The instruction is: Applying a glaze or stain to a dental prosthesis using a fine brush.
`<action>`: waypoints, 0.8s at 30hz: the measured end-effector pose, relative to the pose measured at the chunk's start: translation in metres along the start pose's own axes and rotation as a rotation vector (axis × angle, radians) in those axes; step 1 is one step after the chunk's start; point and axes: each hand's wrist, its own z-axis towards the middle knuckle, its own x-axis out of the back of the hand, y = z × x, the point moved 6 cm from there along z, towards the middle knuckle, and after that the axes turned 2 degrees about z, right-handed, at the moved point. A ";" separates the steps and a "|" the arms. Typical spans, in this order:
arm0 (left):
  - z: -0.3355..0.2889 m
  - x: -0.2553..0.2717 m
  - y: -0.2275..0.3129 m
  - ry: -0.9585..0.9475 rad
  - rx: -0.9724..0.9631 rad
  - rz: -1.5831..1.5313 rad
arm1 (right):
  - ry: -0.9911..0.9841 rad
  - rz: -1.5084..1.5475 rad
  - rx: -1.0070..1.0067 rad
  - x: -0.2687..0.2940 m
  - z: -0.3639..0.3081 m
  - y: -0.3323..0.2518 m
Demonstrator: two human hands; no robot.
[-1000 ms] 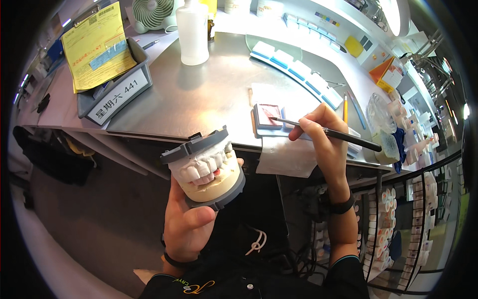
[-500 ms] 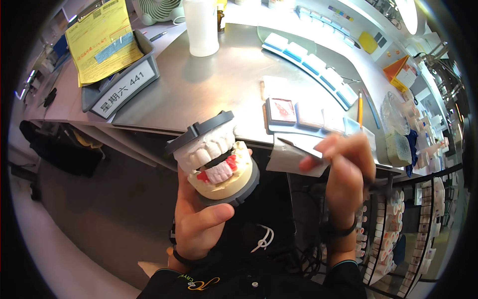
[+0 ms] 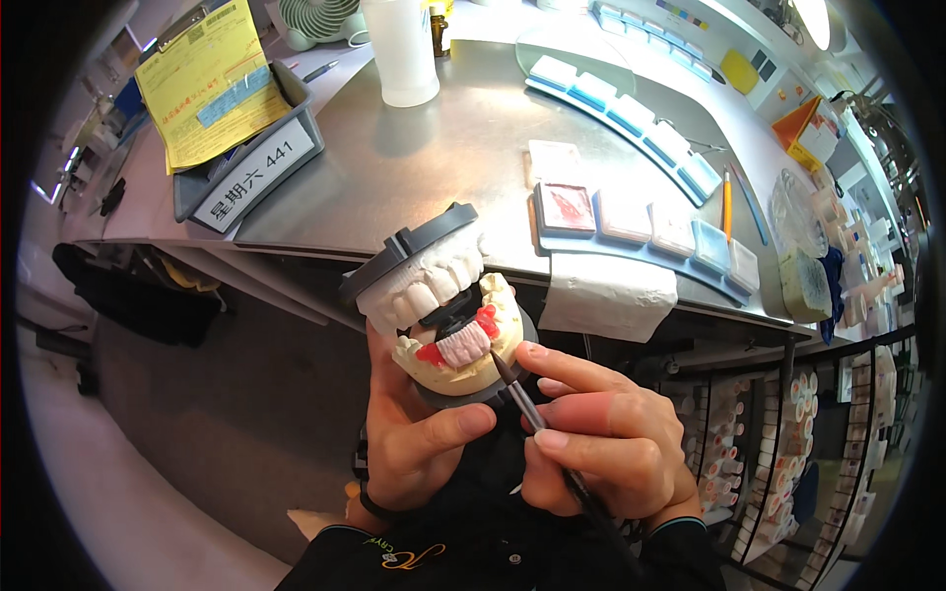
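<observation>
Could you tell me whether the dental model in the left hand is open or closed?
Open: the dental model shows a gap between its upper and lower teeth.

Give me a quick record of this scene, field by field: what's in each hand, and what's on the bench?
Left hand: holds a dental model, a plaster cast of teeth on a grey hinged frame.
Right hand: grips a thin brush, tip at the model's lower front teeth.
Model detail: red patches beside the lower teeth.
Bench: palette tray, white bottle, grey bin with yellow paper.
</observation>
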 end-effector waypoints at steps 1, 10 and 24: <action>-0.001 0.000 0.000 -0.001 0.001 0.001 | 0.002 -0.001 -0.001 0.000 0.000 0.000; -0.001 -0.001 0.000 0.004 0.013 0.004 | -0.003 -0.025 0.012 0.001 0.001 0.001; -0.003 -0.003 0.000 -0.016 0.012 -0.021 | -0.073 -0.104 0.056 0.001 0.002 -0.003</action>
